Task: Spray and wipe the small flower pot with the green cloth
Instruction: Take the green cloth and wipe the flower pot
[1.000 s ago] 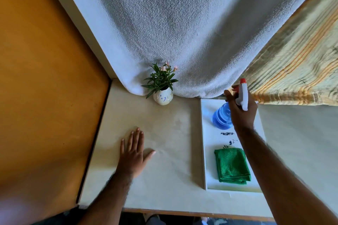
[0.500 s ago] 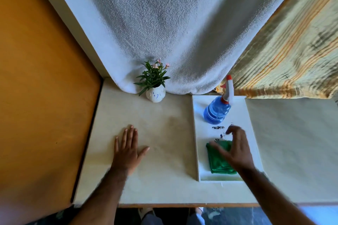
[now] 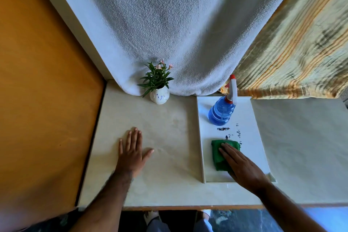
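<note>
Your right hand (image 3: 243, 167) lies flat on the folded green cloth (image 3: 218, 156), fingers (image 3: 228, 149) stretched out and close together — pressing on it, not clamped around it. The cloth sits at the near end of the white tray (image 3: 252, 137), with a few dark smudges on the tray just beyond it. The blue spray bottle (image 3: 222, 112) stands upright at the tray's far end, untouched by either hand. Your left hand (image 3: 131, 154) rests palm down on the bare surface (image 3: 169, 128), fingers spread, holding nothing.

The small flower pot (image 3: 159, 96) stands well apart from both hands, at the back of the surface against the hanging white towel (image 3: 169, 24), its leaves fanning out above the rim.

The step in hand looks like picking up the cloth. Curl your fingers over its far edge and bring the thumb under, so the folded layers lift as one pad — a loose pinch will likely let it unfold. When you carry it across, pass low and clear of the bottle. The pot looks light and top-heavy, so I'd steady it with your left hand before wiping, and keep the cloth on the ceramic, off the leaves.
</note>
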A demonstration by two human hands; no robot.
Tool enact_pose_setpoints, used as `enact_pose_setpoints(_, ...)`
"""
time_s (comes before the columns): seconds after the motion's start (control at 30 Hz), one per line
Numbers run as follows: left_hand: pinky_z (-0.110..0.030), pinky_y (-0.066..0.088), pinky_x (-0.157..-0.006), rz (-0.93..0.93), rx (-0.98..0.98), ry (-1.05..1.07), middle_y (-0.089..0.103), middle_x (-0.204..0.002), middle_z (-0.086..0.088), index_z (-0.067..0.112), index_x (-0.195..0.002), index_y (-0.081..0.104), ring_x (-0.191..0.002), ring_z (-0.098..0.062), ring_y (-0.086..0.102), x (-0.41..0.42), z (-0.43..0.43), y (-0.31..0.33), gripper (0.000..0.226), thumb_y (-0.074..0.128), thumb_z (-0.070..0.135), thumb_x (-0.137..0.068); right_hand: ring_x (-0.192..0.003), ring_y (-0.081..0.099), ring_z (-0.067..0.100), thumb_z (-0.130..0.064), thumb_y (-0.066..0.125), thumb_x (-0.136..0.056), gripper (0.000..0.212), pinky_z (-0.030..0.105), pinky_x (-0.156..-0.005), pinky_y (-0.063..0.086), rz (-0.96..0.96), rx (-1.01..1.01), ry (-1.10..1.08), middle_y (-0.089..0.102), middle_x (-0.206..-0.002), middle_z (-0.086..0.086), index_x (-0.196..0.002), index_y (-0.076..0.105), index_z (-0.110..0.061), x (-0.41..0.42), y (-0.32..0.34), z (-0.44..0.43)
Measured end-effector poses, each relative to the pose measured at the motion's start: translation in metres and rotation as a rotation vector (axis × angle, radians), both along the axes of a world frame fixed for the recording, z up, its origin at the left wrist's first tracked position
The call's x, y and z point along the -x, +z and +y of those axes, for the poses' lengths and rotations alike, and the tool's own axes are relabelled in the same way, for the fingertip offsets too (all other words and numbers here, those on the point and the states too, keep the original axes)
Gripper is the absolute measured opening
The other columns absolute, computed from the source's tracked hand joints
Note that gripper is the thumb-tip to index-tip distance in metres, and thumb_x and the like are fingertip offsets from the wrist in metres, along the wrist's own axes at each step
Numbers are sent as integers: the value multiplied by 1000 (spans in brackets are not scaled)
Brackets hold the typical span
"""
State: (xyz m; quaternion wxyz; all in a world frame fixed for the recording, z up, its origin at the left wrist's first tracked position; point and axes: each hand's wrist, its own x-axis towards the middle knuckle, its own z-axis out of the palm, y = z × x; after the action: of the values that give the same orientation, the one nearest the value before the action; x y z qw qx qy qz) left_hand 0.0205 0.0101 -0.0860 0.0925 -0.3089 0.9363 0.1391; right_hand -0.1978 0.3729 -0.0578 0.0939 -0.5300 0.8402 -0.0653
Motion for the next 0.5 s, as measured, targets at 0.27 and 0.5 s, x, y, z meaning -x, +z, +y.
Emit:
enact_pose_setpoints(0.27, -65, 32, -118, 28, 39, -15, 38, -163, -19, 3, -154, 37, -149, -37, 38, -4, 0, -5, 100, 7, 76, -95, -115, 70, 33, 16, 85, -53, 78, 45, -77, 62, 84, 69, -249, 68, -132, 15, -128, 69, 1, -11, 9, -33)
enact_pose_setpoints(0.5, -64, 33, -119, 79, 75, -20, 35, -165, -16, 5, -155, 36, -150, -34, 38, -9, -1, -19, 89, 24, 71, -97, -126, 63, 28, 5, 56, -81, 56, 39, -102, 50, 65, 312, 17, 62, -141, 12, -135, 65, -5, -30, 43, -113)
